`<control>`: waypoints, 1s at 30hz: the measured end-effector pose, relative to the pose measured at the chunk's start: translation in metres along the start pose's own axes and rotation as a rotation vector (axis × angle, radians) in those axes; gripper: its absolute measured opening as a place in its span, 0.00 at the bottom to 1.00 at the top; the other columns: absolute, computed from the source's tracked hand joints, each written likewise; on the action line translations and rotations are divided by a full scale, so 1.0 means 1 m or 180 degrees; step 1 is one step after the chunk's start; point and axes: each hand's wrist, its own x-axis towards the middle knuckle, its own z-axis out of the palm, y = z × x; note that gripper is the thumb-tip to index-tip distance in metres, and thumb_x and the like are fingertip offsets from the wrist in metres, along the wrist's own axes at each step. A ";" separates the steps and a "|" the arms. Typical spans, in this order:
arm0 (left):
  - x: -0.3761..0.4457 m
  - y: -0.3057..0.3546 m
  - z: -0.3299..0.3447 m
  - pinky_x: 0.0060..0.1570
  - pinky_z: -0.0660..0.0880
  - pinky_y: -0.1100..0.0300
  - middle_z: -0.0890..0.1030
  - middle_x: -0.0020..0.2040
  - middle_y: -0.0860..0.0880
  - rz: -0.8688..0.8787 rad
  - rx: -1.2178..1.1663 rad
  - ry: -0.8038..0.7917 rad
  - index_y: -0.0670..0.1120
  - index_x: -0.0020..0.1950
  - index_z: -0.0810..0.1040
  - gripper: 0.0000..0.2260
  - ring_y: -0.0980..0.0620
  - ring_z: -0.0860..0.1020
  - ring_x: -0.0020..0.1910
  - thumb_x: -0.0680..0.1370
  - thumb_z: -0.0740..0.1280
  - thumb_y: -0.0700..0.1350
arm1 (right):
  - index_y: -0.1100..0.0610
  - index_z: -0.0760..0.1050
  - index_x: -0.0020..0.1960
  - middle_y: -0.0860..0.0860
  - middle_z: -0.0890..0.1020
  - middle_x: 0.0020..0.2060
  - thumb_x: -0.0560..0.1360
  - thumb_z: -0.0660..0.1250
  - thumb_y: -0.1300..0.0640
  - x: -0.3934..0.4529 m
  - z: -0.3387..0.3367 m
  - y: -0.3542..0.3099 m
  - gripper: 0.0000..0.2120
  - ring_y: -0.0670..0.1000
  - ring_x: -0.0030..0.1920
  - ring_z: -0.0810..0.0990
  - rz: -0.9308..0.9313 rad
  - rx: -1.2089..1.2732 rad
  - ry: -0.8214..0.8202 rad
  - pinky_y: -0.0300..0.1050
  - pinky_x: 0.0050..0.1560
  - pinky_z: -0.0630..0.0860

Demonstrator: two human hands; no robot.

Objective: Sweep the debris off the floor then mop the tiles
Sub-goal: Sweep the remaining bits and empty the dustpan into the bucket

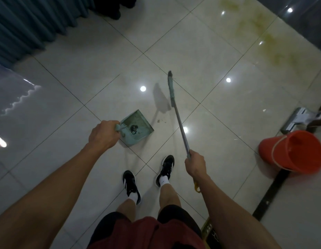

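Head view. Left hand (103,135): fingers curled around the handle of a pale green plastic dustpan (136,127), which sits on the glossy beige floor tiles (219,56) with dark debris inside. Right hand (195,164): clenched around the grey metal pole of a green-headed broom (171,88). Small brown crumbs (160,120): just beside the dustpan's mouth. Orange plastic bucket (292,151): at right, near a flat grey mop head (300,121). Yellowish stains (264,29): far tiles.

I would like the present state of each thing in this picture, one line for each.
Dustpan: on the tiles, handle held by the left hand, dark debris inside.
Broom: head lifted off the floor, pole held by the right hand.
Crumbs: loose on the floor beside the dustpan.
Orange bucket: tilted, opening toward the camera.
Mop: lying behind the bucket, untouched.
Yellowish stain: not mopped.
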 end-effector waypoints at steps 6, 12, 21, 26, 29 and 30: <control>0.022 0.008 -0.005 0.37 0.72 0.57 0.80 0.40 0.47 0.0044 0.0056 -0.0071 0.52 0.45 0.79 0.05 0.43 0.79 0.39 0.77 0.66 0.43 | 0.59 0.72 0.69 0.58 0.81 0.56 0.77 0.59 0.65 0.037 -0.021 -0.008 0.21 0.58 0.52 0.81 0.0055 -0.0434 -0.0042 0.48 0.50 0.79; 0.040 0.015 -0.003 0.38 0.72 0.57 0.80 0.42 0.46 0.0026 0.0117 -0.0149 0.51 0.46 0.79 0.06 0.42 0.79 0.40 0.77 0.65 0.41 | 0.63 0.73 0.66 0.59 0.80 0.55 0.78 0.59 0.64 0.046 -0.010 -0.016 0.17 0.58 0.51 0.82 0.0189 -0.0569 -0.0276 0.48 0.50 0.81; 0.068 0.024 -0.015 0.40 0.73 0.55 0.80 0.41 0.46 -0.0041 0.0197 -0.0160 0.50 0.44 0.79 0.06 0.42 0.79 0.40 0.76 0.66 0.39 | 0.62 0.74 0.67 0.59 0.81 0.52 0.78 0.61 0.64 0.030 0.008 -0.041 0.18 0.58 0.45 0.82 0.0151 -0.0166 -0.0775 0.46 0.42 0.81; 0.071 0.024 -0.019 0.39 0.72 0.56 0.79 0.39 0.47 -0.0009 0.0189 -0.0202 0.49 0.44 0.79 0.06 0.43 0.78 0.39 0.76 0.66 0.38 | 0.66 0.79 0.60 0.58 0.81 0.38 0.76 0.61 0.64 0.020 0.005 -0.061 0.15 0.54 0.33 0.77 0.0139 0.0386 -0.0776 0.51 0.37 0.82; 0.068 0.017 -0.022 0.39 0.72 0.57 0.80 0.40 0.47 0.0009 0.0128 -0.0230 0.49 0.44 0.79 0.06 0.43 0.78 0.39 0.75 0.67 0.39 | 0.66 0.79 0.60 0.58 0.82 0.38 0.77 0.61 0.64 0.010 0.003 -0.069 0.15 0.53 0.33 0.76 0.0116 0.0462 -0.0688 0.51 0.39 0.81; 0.067 0.014 -0.024 0.40 0.73 0.56 0.80 0.41 0.46 0.0009 0.0108 -0.0230 0.49 0.44 0.79 0.06 0.42 0.79 0.40 0.75 0.67 0.39 | 0.65 0.79 0.60 0.59 0.82 0.39 0.77 0.61 0.64 0.006 0.002 -0.071 0.15 0.53 0.33 0.76 0.0109 0.0482 -0.0650 0.50 0.38 0.81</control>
